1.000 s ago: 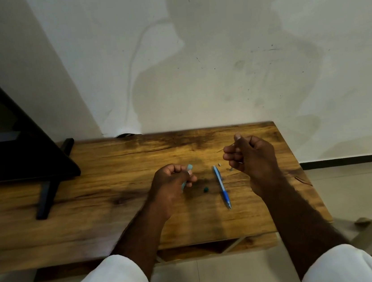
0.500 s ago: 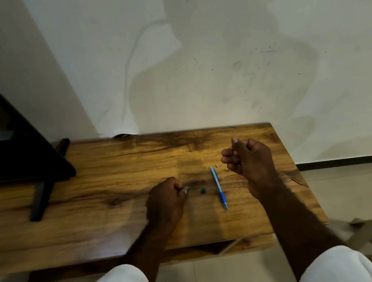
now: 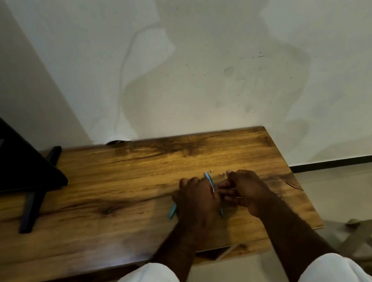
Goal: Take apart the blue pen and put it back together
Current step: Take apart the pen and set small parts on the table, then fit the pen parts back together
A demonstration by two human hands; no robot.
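The blue pen [image 3: 209, 181] lies on the wooden table [image 3: 118, 207] between my two hands; its top end and its tip show, and the middle is hidden. My left hand [image 3: 196, 200] is curled over the pen's middle. A light teal pen piece [image 3: 172, 210] sticks out at that hand's left edge, and I cannot tell whether it is held or lying on the table. My right hand [image 3: 244, 188] is closed just right of the pen, pinching a thin wire-like pen part [image 3: 237, 197]. Two tiny loose bits [image 3: 211, 171] rest beyond the hands.
A black stand with a slanted leg [image 3: 28, 214] occupies the table's left end. The wall runs right behind the table. The table's right edge [image 3: 303, 192] is close to my right hand, with a wooden folding frame [image 3: 367, 231] on the floor beyond it.
My left hand dropped to the table, then slid right onto the blue pen. My right hand came down and left to meet it. The small dark bit is now hidden.
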